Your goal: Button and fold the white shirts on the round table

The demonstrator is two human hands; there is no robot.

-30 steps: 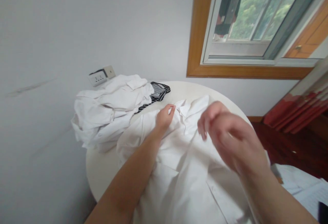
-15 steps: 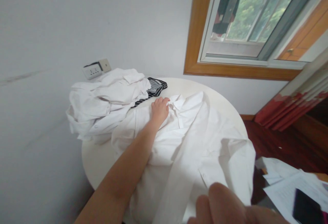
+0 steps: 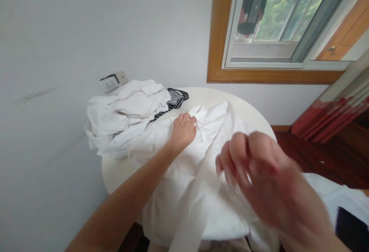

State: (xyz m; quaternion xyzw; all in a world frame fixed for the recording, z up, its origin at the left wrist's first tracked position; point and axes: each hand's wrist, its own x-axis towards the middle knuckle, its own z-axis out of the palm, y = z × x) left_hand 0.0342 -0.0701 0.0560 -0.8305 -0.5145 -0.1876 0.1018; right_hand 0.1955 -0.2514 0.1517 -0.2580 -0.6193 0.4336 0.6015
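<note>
A white shirt lies spread and wrinkled over a round white table, its lower part hanging over the near edge. My left hand is at the shirt's collar end, fingers curled and closed on the cloth. Above the shirt's right side, near the camera, my right hand is raised and blurred by motion. Its fingers are bent, and whether cloth is in them cannot be made out.
A heap of white clothes sits at the table's left against the wall, with a black striped cloth partly under it. A wall socket is behind. At lower right are papers and a dark flat object.
My right hand has risen from the bottom edge up over the shirt's right side. My left hand stays at the collar. The view has shifted slightly.
</note>
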